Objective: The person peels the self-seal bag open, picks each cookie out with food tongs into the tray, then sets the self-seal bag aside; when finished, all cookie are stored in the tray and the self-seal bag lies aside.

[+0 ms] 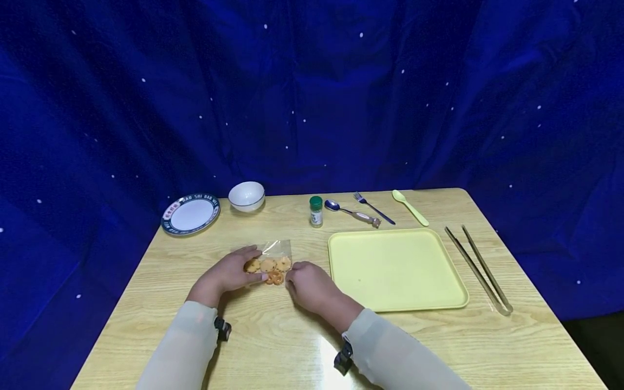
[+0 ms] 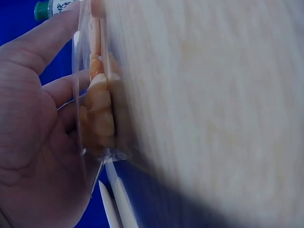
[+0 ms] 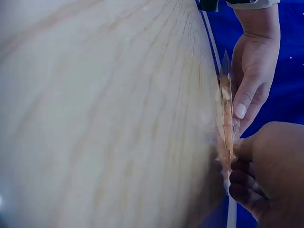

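Observation:
A clear plastic bag of round cookies and pretzels (image 1: 268, 265) lies on the table between my hands. My left hand (image 1: 234, 271) rests on its left side, fingers and thumb stretched out over the plastic. My right hand (image 1: 311, 286) pinches the lower right edge of the bag, its fingers curled in. Seen low from the left wrist, the left palm (image 2: 38, 128) stands beside the bag (image 2: 99, 111). In the right wrist view the curled right hand (image 3: 270, 175) is at the near end of the bag, with the left hand (image 3: 256, 71) beyond.
A yellow tray (image 1: 397, 271) lies right of the bag, with metal tongs (image 1: 480, 268) beyond it. Along the back are a rimmed plate (image 1: 191, 214), a white bowl (image 1: 246, 196), a green-capped shaker (image 1: 316, 211), a metal spoon (image 1: 353, 213), a fork (image 1: 374, 208) and a yellow spoon (image 1: 410, 208).

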A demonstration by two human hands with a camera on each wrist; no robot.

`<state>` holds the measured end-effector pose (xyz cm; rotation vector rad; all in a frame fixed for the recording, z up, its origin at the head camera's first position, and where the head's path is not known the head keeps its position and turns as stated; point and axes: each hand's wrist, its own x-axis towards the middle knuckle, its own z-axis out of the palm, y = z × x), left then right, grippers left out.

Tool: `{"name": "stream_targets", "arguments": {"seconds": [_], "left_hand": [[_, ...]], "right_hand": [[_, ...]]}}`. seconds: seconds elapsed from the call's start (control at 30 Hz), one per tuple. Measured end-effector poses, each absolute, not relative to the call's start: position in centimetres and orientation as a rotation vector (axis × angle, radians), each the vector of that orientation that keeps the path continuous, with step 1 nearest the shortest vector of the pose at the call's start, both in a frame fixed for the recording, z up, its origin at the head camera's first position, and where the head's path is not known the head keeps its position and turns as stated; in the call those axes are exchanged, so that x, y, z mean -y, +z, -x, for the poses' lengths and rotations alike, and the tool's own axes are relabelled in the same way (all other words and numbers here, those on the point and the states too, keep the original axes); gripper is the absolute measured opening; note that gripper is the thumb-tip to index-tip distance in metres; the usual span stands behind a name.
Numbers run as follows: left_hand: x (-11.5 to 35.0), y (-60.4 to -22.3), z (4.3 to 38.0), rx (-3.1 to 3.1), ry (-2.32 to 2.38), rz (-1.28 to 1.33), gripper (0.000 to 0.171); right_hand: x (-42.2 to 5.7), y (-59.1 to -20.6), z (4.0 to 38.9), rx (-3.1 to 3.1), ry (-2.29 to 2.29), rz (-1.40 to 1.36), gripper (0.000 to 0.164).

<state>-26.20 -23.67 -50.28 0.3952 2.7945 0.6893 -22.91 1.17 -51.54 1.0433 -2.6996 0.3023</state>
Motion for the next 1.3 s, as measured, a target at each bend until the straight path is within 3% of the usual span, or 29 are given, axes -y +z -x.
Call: {"name": "stream_targets", "arguments": {"seconds": [0.27,0.53,0.83,1.03,1.3], "left_hand": [[23.81,-50.30,26.17,-2.781,0.665,-0.411,0.093],[23.79,-50.12,26.29,-2.755,0.679,-0.378,0.095],[23.80,-49.88,26.19,-2.757,0.654,-0.411,0.096],[23.78,-49.53,26.19,-2.732,0.685,-0.389,0.098],[23.81,-49.58,26.26,-2.725,0.672,-0.386,0.101]], "right_hand": [[-1.08,-51.96,23.21,2.801,0.695,-0.916,0.023],[-1.01,-51.97,23.19,2.834,0.875,-0.756,0.020],[-1.07,-51.98,23.19,2.860,0.889,-0.749,0.013],[-1.14,-51.88,23.15,2.908,0.807,-0.814,0.023],[-0.90,-52.04,22.96,2.847,0.540,-0.924,0.014]]}}
